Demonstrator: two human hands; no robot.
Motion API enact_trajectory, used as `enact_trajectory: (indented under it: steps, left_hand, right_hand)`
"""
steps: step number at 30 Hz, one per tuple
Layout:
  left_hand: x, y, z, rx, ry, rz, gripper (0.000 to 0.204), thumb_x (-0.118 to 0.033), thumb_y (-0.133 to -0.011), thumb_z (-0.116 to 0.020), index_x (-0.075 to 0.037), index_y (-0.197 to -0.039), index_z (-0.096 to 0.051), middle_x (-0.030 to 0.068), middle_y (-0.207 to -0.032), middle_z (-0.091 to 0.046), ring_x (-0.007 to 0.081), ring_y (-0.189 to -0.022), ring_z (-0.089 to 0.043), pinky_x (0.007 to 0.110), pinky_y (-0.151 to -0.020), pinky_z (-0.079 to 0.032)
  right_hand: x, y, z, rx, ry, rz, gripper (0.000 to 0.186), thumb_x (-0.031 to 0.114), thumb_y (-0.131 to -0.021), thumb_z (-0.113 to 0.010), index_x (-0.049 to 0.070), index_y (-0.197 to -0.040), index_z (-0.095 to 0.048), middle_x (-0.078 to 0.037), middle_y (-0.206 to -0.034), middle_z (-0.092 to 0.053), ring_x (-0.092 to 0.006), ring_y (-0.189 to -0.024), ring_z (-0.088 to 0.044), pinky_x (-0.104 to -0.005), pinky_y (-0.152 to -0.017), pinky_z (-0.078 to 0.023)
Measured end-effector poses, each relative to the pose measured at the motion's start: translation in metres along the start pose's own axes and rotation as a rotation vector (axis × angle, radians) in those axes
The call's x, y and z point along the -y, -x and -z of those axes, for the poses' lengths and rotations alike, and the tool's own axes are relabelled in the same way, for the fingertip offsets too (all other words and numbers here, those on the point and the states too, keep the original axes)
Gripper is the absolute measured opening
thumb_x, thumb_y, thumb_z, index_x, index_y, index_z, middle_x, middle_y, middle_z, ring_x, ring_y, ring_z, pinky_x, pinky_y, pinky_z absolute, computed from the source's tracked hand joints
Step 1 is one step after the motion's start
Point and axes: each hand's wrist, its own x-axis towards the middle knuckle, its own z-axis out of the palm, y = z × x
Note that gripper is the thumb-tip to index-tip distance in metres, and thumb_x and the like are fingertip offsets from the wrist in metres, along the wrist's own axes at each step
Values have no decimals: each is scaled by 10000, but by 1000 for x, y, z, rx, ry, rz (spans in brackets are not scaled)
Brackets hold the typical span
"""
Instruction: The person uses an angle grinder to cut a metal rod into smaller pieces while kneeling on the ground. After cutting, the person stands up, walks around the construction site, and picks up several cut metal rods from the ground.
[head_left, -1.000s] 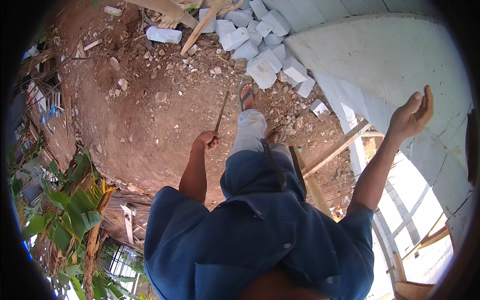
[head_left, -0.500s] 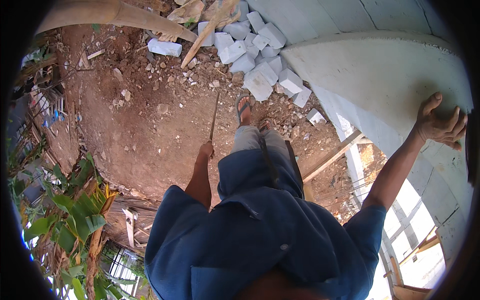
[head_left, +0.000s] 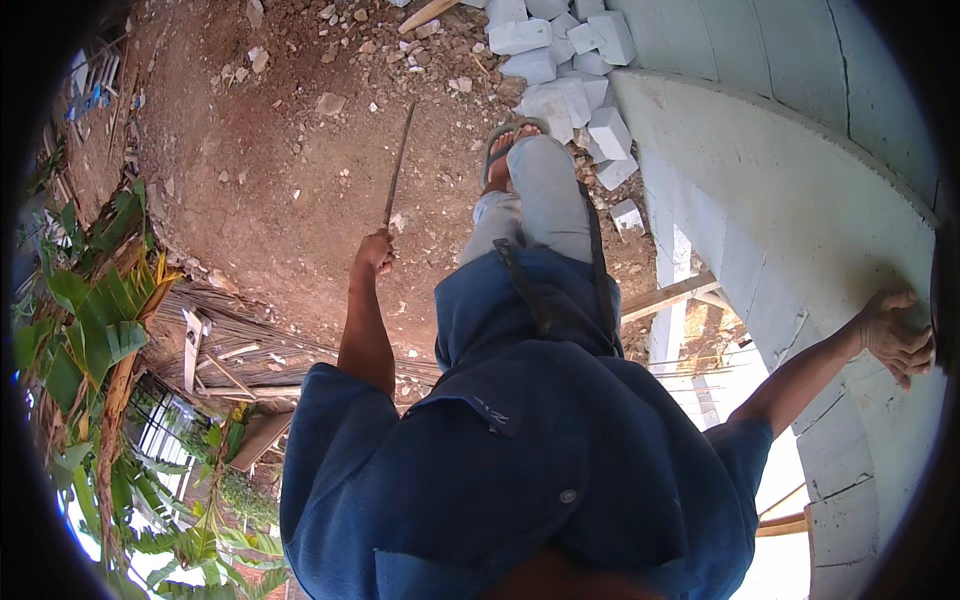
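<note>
My left hand point(head_left: 374, 251) is closed round the near end of a long thin brown rod point(head_left: 400, 165), which points away from me over the dirt. Out at the far right, my right hand point(head_left: 893, 335) is beside the pale grey block wall point(head_left: 760, 190), its fingers curled. A dark strip at the rim of the picture touches these fingers; what they grip is mostly out of sight.
White-grey blocks point(head_left: 575, 95) lie heaped ahead, next to my sandalled feet point(head_left: 500, 150). Stones are scattered over the brown dirt point(head_left: 270, 190). A wooden beam point(head_left: 670, 297) leans by the wall at right. Banana leaves point(head_left: 85, 320) and loose boards stand at left.
My body has moved forward, and the block heap now sits higher in view. One knee has come up. My right hand is lower in the picture, still by the wall; the rod stays in my left.
</note>
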Motion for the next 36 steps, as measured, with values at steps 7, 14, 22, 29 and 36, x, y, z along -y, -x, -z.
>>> enact_trajectory:
  steps: [7,14,22,29,36]
  left_hand:
    - [29,-20,11,64,174,163,282,-308,-988,-382,-144,-769,-454,-58,-554,-297,73,-409,-250,276,-371,-197]
    - [6,-16,-6,217,589,154,289,-291,-995,-384,-166,-737,-426,-78,-546,-276,54,-399,-230,249,-360,-159]
    - [-35,9,-32,180,532,281,310,-331,-1000,-396,-142,-760,-444,-81,-557,-302,64,-403,-258,252,-377,-216]
    - [-103,12,-73,364,1134,391,311,-328,-1024,-354,-129,-790,-406,-72,-558,-317,37,-389,-244,194,-314,-184]
    - [-105,17,-100,310,1124,375,290,-339,-1018,-367,-143,-809,-409,-72,-556,-329,40,-389,-250,218,-329,-172]
  right_hand:
    - [32,-16,33,148,-171,-64,701,648,-865,-495,115,-1306,-385,-145,-1394,-290,-351,-1430,-91,-620,-1082,79]
    - [89,-31,55,205,-150,-223,803,664,-875,-473,99,-1419,-301,-196,-1532,-127,-420,-1451,28,-705,-1052,5]
    - [394,30,81,1002,-1224,430,521,386,-965,-520,29,-1341,-475,-217,-1385,-454,-376,-1360,-340,-506,-1104,-281]
    - [564,43,133,1999,-1590,798,489,381,-937,-567,44,-1291,-540,-183,-1241,-610,-330,-1197,-556,-371,-995,-423]
    - [623,16,77,1922,-1325,897,436,339,-940,-557,16,-1233,-571,-194,-1184,-629,-313,-1112,-599,-368,-934,-452]
